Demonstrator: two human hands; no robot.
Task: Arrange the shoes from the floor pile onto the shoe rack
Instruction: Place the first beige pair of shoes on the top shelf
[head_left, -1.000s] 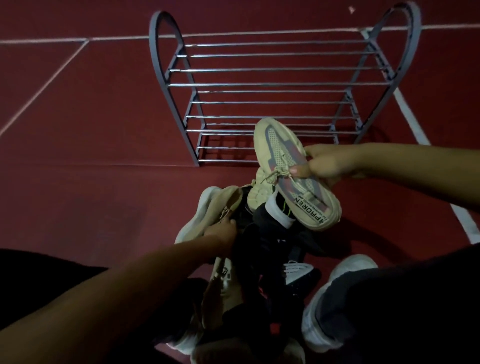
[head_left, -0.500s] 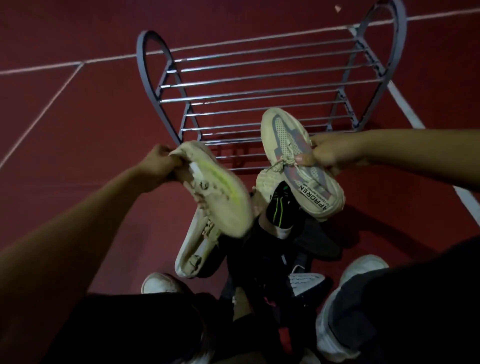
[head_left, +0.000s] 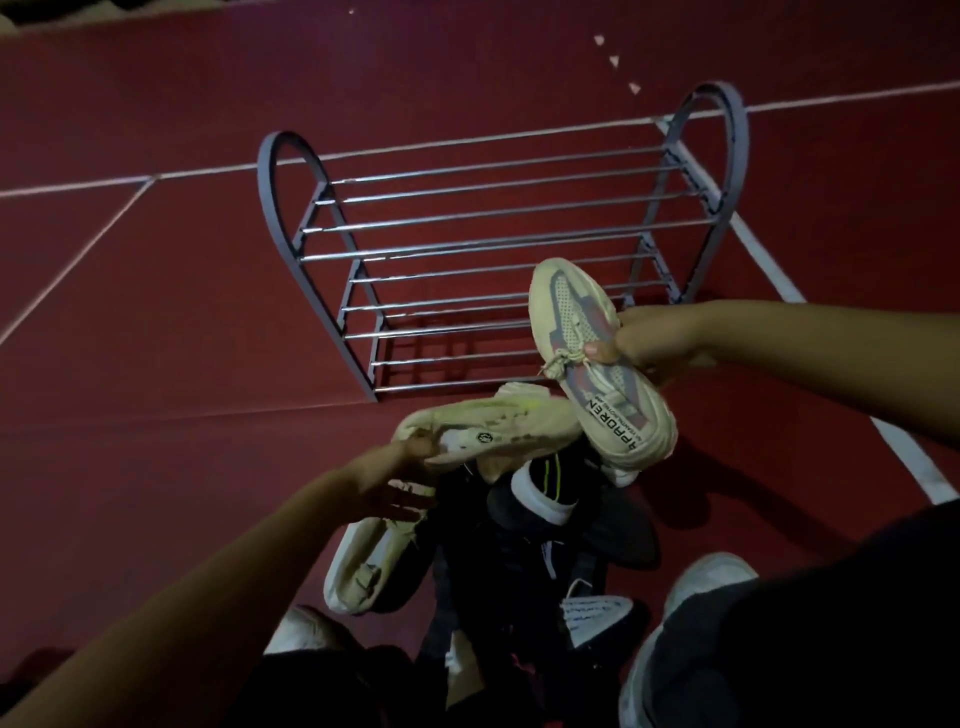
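Shoes both up off the floor pile (head_left: 524, 566): right hand (head_left: 641, 343) pinches the cream sneaker (head_left: 597, 364) by its laces, just in front of the shoe rack (head_left: 498, 260). Left hand (head_left: 400, 478) grips the neon-soled shoe (head_left: 488, 431) by the heel, arm stretched fwd. Since 0.5 s ago that shoe swung flatter, now touching the other.

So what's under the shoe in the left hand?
Under the cream shoe held by the left hand lies the floor pile: dark shoes, one with a white collar, and another cream shoe. What lies deeper in the pile is too dark to tell.
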